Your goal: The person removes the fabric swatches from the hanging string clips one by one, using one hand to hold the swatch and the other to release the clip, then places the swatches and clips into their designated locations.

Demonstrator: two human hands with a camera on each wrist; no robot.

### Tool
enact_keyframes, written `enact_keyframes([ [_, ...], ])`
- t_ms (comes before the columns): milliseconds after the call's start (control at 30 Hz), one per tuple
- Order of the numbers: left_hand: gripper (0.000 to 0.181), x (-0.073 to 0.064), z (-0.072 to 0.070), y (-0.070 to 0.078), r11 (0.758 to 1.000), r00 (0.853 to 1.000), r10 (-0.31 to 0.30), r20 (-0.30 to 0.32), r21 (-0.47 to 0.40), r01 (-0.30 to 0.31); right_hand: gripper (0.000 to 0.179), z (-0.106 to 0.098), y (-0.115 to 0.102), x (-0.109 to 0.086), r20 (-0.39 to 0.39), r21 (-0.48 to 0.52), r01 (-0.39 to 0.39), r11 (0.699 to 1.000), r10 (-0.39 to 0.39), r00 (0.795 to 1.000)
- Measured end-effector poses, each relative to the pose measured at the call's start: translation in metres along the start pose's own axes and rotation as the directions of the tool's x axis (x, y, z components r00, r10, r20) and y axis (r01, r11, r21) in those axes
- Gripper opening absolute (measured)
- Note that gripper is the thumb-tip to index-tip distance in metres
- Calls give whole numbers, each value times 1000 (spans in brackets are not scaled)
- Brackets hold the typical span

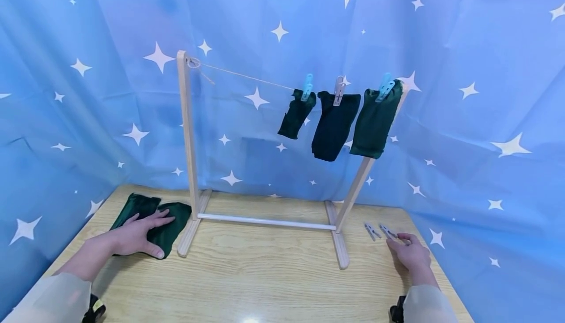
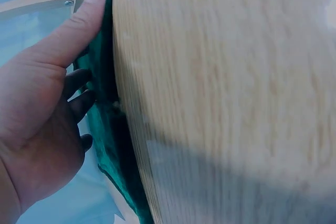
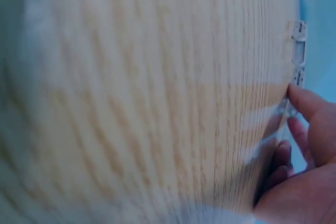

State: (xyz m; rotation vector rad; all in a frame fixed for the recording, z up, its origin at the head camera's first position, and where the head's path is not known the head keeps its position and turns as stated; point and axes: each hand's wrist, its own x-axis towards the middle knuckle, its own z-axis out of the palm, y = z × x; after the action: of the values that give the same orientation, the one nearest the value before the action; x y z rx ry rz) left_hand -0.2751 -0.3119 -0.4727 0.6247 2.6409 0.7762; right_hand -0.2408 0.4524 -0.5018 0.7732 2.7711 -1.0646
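Two dark green velvety cloths (image 1: 172,232) lie side by side on the left of the table, the left one partly covered by my left hand (image 1: 137,235). That hand rests on them with its fingers spread and its thumb at the near edge; in the left wrist view the thumb lies along the cloth (image 2: 107,145). Over at the table's right side, my right hand (image 1: 411,253) pinches the end of a grey clothespin (image 1: 387,232) between thumb and forefinger. A second grey clothespin (image 1: 372,231) lies just left of it.
A wooden drying rack (image 1: 189,136) with a white crossbar (image 1: 265,222) stands between the hands. From its string (image 1: 247,76) hang three dark green cloths (image 1: 335,127), held by two blue clothespins (image 1: 307,86) and a grey one (image 1: 339,91). A blue starry curtain (image 1: 468,117) encloses the table.
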Motion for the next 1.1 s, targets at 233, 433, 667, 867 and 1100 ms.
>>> enact_keyframes([
  [233, 106, 3, -1, 2, 1000, 1000, -9, 6, -27, 9, 87, 0, 0, -4, 21, 8, -1, 1000, 1, 1000],
  [433, 107, 3, 2, 2, 999, 1000, -4, -15, -42, 3, 88, -1, 0, -7, 29, 15, 15, 1000, -16, 999],
  [667, 101, 2, 6, 1, 1000, 994, 30, -103, -3, -30, 91, -7, 6, -7, 73, 225, -20, 974, 4, 997],
  [867, 70, -5, 1, 21, 996, 955, 87, -285, 18, -85, 64, -20, 2, -26, -100, 365, 44, 930, -8, 995],
  [1100, 24, -24, -7, 78, 982, 883, 141, -449, -48, -181, 20, -52, -52, -72, -154, 370, 266, 890, -223, 962],
])
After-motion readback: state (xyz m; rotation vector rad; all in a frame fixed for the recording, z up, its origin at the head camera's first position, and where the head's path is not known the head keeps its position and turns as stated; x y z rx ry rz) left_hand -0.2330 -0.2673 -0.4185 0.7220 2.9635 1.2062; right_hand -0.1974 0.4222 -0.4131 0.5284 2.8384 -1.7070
